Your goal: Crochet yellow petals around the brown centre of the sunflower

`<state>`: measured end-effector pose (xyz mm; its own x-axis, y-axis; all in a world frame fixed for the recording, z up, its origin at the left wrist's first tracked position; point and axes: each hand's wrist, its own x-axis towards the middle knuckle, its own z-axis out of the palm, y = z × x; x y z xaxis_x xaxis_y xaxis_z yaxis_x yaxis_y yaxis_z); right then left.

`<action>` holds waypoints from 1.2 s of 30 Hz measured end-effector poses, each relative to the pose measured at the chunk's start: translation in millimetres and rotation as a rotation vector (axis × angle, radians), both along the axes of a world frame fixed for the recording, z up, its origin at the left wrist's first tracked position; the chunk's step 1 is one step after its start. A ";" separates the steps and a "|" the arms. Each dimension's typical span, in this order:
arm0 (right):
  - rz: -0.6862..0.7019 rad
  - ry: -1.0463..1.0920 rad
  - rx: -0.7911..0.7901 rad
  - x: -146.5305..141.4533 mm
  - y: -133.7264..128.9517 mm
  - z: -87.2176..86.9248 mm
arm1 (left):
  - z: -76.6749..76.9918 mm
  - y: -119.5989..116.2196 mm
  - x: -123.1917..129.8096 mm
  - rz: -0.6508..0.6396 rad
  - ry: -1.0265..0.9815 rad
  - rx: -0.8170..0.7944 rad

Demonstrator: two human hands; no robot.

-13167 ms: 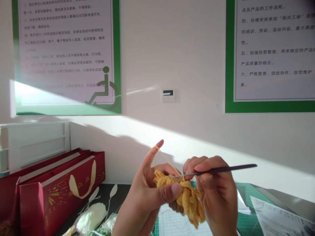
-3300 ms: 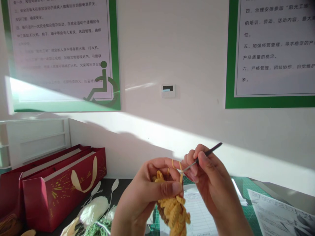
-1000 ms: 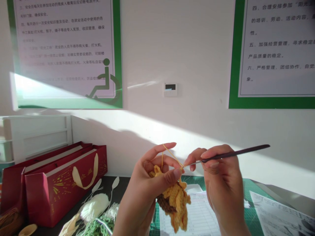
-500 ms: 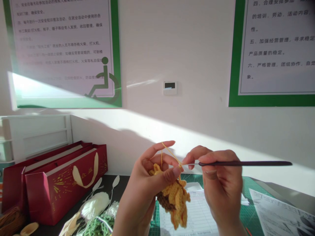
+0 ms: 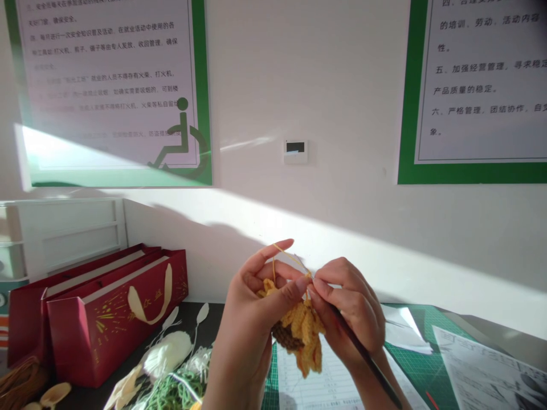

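**Crocheted piece (image 5: pixel 299 327) in left hand, hook (image 5: pixel 363 354) in right**

Red gift bags (image 5: pixel 123 324) stand at left. A green cutting mat (image 5: pixel 412 364) extends from centre to right, printed sheets (image 5: pixel 299 381) on it. Left hand (image 5: pixel 256 307), at centre: partly curled, thumb and fingers pinching the crocheted piece, index finger raised. Right hand (image 5: pixel 352 302), just beside it: fingers closed around the hook. The yellow-and-brown crocheted piece hangs below the left thumb. The hook's dark handle slants toward near right. A yellow yarn strand (image 5: pixel 274 269) passes over the raised finger.
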<state>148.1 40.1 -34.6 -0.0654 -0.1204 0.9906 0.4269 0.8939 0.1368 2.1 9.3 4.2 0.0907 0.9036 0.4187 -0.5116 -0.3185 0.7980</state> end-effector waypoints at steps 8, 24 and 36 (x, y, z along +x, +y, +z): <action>0.380 0.367 -0.273 -5.7 -6.1 -1.0 | -1.0 1.8 -3.2 0.085 0.120 0.060; 0.865 0.410 -0.737 -13.7 -1.0 7.8 | 1.6 2.4 -0.3 -0.040 0.058 -0.001; -0.022 0.172 0.042 -7.3 -8.7 -3.5 | -1.6 5.3 -1.6 -0.222 -0.005 -0.054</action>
<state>140.8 31.5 -38.2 0.1011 -0.1618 0.9816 0.4666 0.8792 0.0969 0.4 14.6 2.6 0.2875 0.8830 0.3709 -0.5684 -0.1544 0.8081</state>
